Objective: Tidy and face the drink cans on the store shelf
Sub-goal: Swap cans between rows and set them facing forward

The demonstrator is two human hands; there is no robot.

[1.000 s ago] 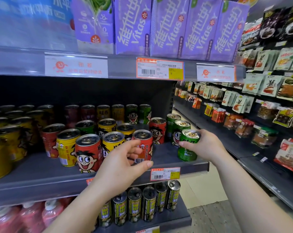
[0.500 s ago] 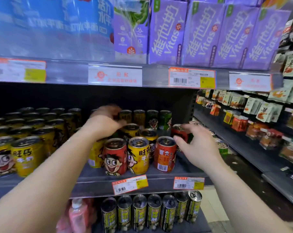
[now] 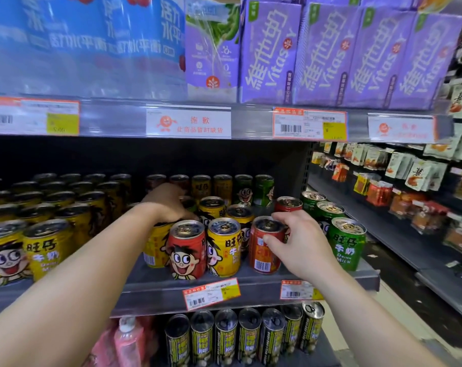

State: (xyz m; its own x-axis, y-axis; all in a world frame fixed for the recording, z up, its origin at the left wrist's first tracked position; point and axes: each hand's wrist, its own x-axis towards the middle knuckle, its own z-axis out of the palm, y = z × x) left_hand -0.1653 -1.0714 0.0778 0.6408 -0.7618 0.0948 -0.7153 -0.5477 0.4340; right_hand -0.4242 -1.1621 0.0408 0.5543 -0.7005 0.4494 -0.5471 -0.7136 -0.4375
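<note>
Facing cans on the middle shelf (image 3: 251, 283), seen from the head view. Right hand (image 3: 302, 245) at the front row, thumb on the side and fingers (image 3: 278, 217) curled over the rim, clamped on a red can (image 3: 264, 250) whose barcode points outward; probably gripped that way to twist the label round to the front. Left hand (image 3: 168, 205) reached deeper, over a yellow can (image 3: 155, 245), fingers bent down among the second-row cans; cannot tell whether closed on one, since the wrist hides the tips. Likely there to pull a can forward or steady the row.

Beside the gripped can: a yellow can with its label partly turned (image 3: 224, 250) touching its left side, then a red can with the cartoon face forward (image 3: 188, 251), already faced. To the right, a green can (image 3: 347, 245) near the shelf end, with more green behind. Tight packing leaves little room to spin anything without nudging neighbours. Purple cartons (image 3: 328, 54) on the shelf above, dark cans (image 3: 248, 337) below, snack packets (image 3: 420, 178) across the aisle, none in the way.
</note>
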